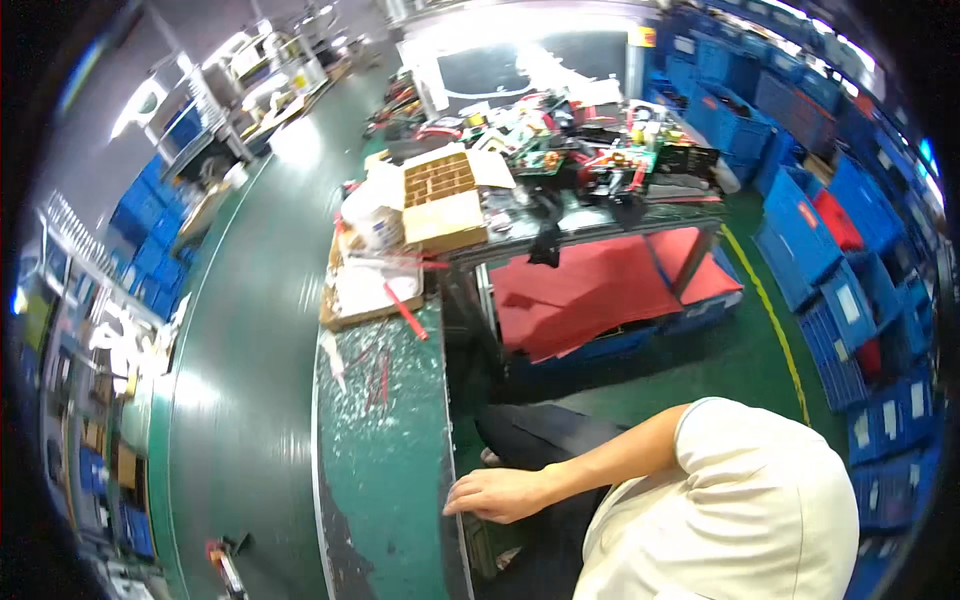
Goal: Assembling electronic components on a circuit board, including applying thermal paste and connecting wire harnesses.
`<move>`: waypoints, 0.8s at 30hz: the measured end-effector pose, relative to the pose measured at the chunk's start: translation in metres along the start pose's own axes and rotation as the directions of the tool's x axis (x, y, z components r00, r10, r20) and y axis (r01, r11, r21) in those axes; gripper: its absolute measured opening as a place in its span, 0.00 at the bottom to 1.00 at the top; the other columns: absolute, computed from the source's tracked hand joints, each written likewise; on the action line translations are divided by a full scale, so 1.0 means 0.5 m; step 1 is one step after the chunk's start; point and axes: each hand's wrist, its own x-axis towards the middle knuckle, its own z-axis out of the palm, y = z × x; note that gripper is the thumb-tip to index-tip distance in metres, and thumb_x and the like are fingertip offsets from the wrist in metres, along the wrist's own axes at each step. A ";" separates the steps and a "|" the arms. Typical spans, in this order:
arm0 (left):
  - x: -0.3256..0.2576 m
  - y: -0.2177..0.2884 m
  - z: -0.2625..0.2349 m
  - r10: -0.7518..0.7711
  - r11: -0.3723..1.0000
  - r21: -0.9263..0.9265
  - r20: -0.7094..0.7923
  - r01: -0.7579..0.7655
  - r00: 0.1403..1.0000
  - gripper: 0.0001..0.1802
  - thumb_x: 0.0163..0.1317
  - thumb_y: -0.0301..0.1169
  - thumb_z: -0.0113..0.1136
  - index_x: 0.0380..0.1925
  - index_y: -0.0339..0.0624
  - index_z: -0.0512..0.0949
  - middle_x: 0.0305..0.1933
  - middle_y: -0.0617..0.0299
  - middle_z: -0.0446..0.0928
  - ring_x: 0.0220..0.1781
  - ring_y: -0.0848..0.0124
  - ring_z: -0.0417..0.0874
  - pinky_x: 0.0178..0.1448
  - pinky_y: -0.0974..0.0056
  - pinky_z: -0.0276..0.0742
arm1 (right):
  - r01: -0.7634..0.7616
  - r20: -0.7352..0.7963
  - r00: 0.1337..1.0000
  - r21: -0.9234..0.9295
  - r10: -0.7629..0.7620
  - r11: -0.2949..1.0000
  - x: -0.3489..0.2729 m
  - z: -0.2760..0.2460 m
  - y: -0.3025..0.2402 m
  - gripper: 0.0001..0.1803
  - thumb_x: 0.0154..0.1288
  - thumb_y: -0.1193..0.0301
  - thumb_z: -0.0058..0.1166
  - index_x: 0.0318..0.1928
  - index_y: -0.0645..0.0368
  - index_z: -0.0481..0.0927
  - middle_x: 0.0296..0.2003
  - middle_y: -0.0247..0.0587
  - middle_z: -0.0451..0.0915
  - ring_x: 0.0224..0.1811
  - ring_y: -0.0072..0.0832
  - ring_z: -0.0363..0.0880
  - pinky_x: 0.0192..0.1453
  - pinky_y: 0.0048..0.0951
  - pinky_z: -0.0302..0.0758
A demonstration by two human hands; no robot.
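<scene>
My right hand (497, 495) rests palm down on the right edge of a narrow bench with a worn green top (395, 455). Its fingers lie loosely over the edge, and nothing shows in them. The bare right forearm (600, 455) reaches across from the white short sleeve at lower right. My left hand is out of the picture. Farther up the bench lie a white-tipped tube (333, 360), thin red strips (378, 382) and a red stick-like tool (405, 312), which leans over a shallow tray with white contents (372, 290).
An open divided cardboard box (440, 225) and a white tub (372, 220) stand beyond the tray. Mixed electronic parts (560, 145) crowd the table behind. Red sheeting (585, 290) covers bins beneath it. Blue crates (800, 240) line the right. A green walkway (250, 350) runs along the left.
</scene>
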 end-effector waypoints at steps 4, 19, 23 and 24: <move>-0.003 -0.117 -0.041 -0.249 0.967 -0.010 -0.246 0.255 0.937 0.35 0.44 0.49 0.78 0.47 0.33 0.81 0.43 0.50 0.84 0.43 0.52 0.84 0.45 0.52 0.80 | -0.249 -0.126 0.963 -0.088 0.237 0.965 -0.127 -0.133 0.022 0.22 0.55 0.82 0.52 0.53 0.60 0.77 0.49 0.48 0.79 0.55 0.46 0.76 0.60 0.43 0.72; -0.435 0.705 0.207 -0.013 0.905 0.420 0.190 -0.069 0.982 0.23 0.66 0.43 0.61 0.52 0.36 0.79 0.55 0.41 0.74 0.56 0.44 0.74 0.62 0.44 0.67 | -0.567 -0.830 0.554 -0.317 0.067 0.760 -0.051 -0.998 0.292 0.16 0.65 0.68 0.58 0.50 0.65 0.80 0.42 0.51 0.85 0.42 0.35 0.85 0.47 0.33 0.79; -0.450 0.718 0.209 -0.002 0.868 0.493 0.105 -0.051 0.994 0.22 0.67 0.41 0.61 0.51 0.34 0.79 0.53 0.42 0.75 0.54 0.46 0.76 0.60 0.47 0.70 | -0.717 -0.847 0.479 -0.228 0.229 0.659 0.049 -1.194 0.431 0.31 0.62 0.53 0.61 0.52 0.70 0.79 0.44 0.58 0.83 0.47 0.44 0.83 0.52 0.39 0.76; -0.454 0.729 0.209 -0.015 0.877 0.479 0.093 -0.032 0.996 0.22 0.67 0.41 0.60 0.51 0.34 0.79 0.53 0.43 0.75 0.55 0.47 0.76 0.61 0.48 0.71 | -0.820 -0.802 0.482 -0.270 0.353 0.505 0.071 -1.232 0.452 0.34 0.61 0.48 0.60 0.49 0.71 0.80 0.43 0.59 0.83 0.47 0.45 0.82 0.54 0.40 0.76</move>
